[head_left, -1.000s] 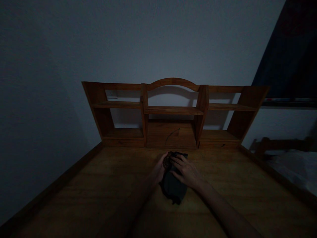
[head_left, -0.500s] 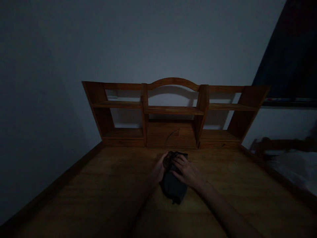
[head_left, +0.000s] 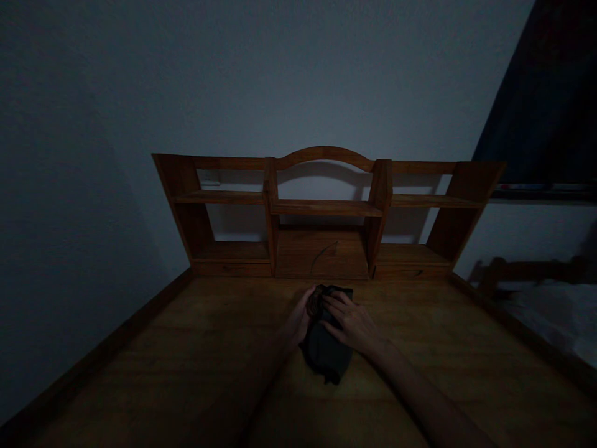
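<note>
A dark, soft bundle like a cloth pouch lies on the wooden desktop in the middle of the head view. Its upper end looks black and partly see-through or looped; the dim light hides what exactly it is. My left hand is curled along the bundle's upper left side, gripping that edge. From the right, my right hand lies over its upper part, the fingers bent on the dark material and the thumb lower down. Both palms are turned away from view.
A wooden shelf unit with several compartments stands at the desk's back, against a pale wall. Raised edges border the desktop on both sides. Beyond the right edge lies whitish fabric; a dark panel is above it.
Both hands keep almost the same place on the bundle. The view has shifted very slightly, so the shelf appears a few pixels farther left.
</note>
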Demonstrator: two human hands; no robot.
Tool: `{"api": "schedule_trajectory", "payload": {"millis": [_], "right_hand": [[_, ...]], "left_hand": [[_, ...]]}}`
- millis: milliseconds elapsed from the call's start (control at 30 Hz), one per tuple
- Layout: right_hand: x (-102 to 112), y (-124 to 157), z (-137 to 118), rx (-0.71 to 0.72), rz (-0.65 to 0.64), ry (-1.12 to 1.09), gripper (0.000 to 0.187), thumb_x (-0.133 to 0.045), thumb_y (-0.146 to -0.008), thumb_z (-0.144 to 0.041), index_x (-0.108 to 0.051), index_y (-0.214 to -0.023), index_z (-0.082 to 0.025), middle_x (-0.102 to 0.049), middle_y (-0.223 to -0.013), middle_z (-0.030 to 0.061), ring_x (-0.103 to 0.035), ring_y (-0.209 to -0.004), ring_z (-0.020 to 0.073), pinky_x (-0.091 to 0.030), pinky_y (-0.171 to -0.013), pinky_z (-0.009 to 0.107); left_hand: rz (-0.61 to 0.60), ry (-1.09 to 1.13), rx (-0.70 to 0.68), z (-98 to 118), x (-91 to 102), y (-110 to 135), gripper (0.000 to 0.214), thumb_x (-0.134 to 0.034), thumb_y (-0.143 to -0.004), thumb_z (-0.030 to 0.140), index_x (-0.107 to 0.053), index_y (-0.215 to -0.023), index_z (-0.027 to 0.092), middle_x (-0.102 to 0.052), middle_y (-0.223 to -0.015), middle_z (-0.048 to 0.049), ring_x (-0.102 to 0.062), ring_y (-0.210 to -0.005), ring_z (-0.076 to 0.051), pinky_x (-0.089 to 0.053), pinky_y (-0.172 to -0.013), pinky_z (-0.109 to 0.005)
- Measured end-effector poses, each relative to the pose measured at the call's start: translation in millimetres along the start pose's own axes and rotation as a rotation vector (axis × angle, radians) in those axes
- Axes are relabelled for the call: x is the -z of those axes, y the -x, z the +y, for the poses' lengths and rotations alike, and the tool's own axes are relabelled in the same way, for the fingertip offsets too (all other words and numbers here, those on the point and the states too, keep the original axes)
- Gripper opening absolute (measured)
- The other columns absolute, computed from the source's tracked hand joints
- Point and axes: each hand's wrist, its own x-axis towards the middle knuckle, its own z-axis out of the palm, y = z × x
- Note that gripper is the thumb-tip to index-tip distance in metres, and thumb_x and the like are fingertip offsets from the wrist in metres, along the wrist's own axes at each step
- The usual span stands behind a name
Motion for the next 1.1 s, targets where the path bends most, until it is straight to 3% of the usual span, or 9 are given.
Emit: {"api": "schedule_trajectory", "payload": {"millis": [267, 667, 1100], "right_hand": [[0, -3, -2, 0.011, -0.001, -0.020, 0.041, -0.057, -0.090, -0.031, -0.053, -0.127, -0.015, -0.063, -0.120, 0.0124, -0.043, -0.126, 0.0299, -0.053, -0.091, 0.044], [2, -2, -4, 0.025, 0.022, 0.031, 0.044, -0.055, -0.090, -0.032, -0.050, -0.131, -0.016, -0.060, -0.126, 0.0131, -0.041, -0.130, 0.0287, -0.056, -0.088, 0.042], [2, -2, -4, 0.014, -0.007, 0.041, 0.044, -0.053, -0.091, -0.033, -0.047, -0.132, -0.016, -0.061, -0.121, 0.0142, -0.042, -0.128, 0.0301, -0.057, -0.082, 0.043]], "left_hand": [[-0.009, 0.007, 0.029, 3, -7.4, 3, 0.027, -0.057, -0.088, 0.036, -0.071, -0.098, 0.016, -0.074, -0.095, -0.0040, -0.066, -0.089, -0.015, -0.041, -0.098, -0.028], [0.020, 0.014, 0.009, 1, -2.3, 0, 0.027, -0.055, -0.089, 0.035, -0.071, -0.099, 0.016, -0.074, -0.097, -0.0038, -0.065, -0.091, -0.014, -0.040, -0.100, -0.029], [0.026, -0.014, 0.016, 7, -15.3, 9, 0.029, -0.056, -0.088, 0.038, -0.071, -0.098, 0.016, -0.074, -0.100, -0.0045, -0.065, -0.093, -0.016, -0.040, -0.100, -0.029]]}}
